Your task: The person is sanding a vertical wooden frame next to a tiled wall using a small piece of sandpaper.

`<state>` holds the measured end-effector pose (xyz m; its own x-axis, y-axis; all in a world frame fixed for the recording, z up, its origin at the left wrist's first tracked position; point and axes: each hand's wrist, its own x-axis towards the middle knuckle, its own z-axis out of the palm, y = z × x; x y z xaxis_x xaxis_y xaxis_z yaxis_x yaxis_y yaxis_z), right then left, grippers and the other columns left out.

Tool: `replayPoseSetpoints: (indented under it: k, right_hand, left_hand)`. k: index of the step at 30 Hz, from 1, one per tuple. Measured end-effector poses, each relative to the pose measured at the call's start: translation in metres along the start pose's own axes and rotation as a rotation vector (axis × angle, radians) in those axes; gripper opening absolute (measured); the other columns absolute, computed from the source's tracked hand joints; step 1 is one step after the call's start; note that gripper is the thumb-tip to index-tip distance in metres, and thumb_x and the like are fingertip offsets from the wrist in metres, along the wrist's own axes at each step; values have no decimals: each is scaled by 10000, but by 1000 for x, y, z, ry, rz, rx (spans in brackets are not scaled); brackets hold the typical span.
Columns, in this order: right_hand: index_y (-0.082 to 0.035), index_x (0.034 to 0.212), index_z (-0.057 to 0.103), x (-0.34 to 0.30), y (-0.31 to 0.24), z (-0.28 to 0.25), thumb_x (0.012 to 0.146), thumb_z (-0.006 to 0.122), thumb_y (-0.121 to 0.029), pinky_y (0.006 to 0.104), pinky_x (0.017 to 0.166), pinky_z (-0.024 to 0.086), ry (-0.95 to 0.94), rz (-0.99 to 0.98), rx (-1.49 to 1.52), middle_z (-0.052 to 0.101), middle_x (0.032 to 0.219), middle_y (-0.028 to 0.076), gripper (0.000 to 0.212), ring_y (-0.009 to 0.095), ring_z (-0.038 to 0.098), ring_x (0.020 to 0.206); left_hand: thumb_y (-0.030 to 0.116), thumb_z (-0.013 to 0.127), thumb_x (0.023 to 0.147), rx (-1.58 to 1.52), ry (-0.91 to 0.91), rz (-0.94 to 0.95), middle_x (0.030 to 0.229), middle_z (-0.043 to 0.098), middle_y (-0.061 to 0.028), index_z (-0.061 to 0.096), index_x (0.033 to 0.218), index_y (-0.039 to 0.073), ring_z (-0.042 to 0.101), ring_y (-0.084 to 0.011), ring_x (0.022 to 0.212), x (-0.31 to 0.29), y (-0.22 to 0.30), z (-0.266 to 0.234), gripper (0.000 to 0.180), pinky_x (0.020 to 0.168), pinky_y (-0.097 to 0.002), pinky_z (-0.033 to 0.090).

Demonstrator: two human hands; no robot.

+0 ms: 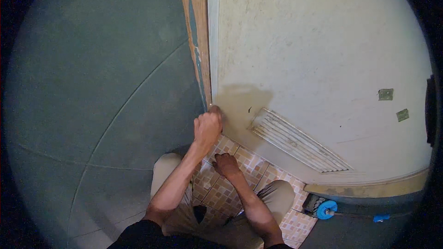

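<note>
My left hand is closed at the lower end of a wooden door frame, against its edge beside the pale door. A tiny pale spot shows at its fingertips; whatever the fingers hold is hidden. Blue-green paint runs in a ragged strip down the frame, with bare wood on both sides. Lower down, my right hand hangs between my knees above the tiled floor. Its fingers are curled in, and I cannot see whether anything is inside them.
A dark green wall fills the left side. Low on the door sits a slatted vent grille; two small green patches are stuck farther right. A bar with a blue disc lies at the lower right, beside a dark object.
</note>
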<state>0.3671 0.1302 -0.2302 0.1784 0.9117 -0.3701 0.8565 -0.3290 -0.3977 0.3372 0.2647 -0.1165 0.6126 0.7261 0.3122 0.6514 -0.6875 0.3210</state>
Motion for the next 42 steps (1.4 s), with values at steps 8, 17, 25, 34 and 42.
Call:
replayPoseSetpoints:
  k: [8,17,25,34,42]
  right_hand:
    - [-17,1017,621,-2,6,5,875,597,-338,482,846,504,46,-8,35,658,973,218,351,363,621,987]
    - [-18,988,632,3,4,9,868,603,-329,483,812,512,21,-1,3,664,931,213,334,360,630,946]
    - [-24,1000,634,3,-1,7,878,587,-359,475,820,512,24,-21,-7,660,951,207,360,357,622,959]
    - [-25,1039,627,3,1,5,874,595,-335,466,815,516,-2,-13,-22,665,966,194,353,348,624,967]
    - [-23,1010,631,2,2,3,885,552,-328,493,808,496,7,-8,-11,658,940,207,339,360,624,930]
  left_hand:
    - [187,536,899,-27,23,-49,649,647,-185,588,872,39,655,-362,587,5,10,-9,160,536,-467,517]
    - [175,521,911,46,6,-1,651,652,-177,589,870,28,666,-342,604,1,4,1,167,532,-457,521]
    - [174,519,917,115,-16,143,645,646,-196,577,880,12,667,-368,618,-7,-12,11,176,554,-491,519]
    - [187,523,917,24,-49,-60,707,658,-214,572,915,8,672,-376,678,-1,1,0,186,590,-495,519]
    - [188,521,909,-40,-99,-116,712,664,-206,603,940,3,673,-386,686,5,9,-10,205,602,-503,520]
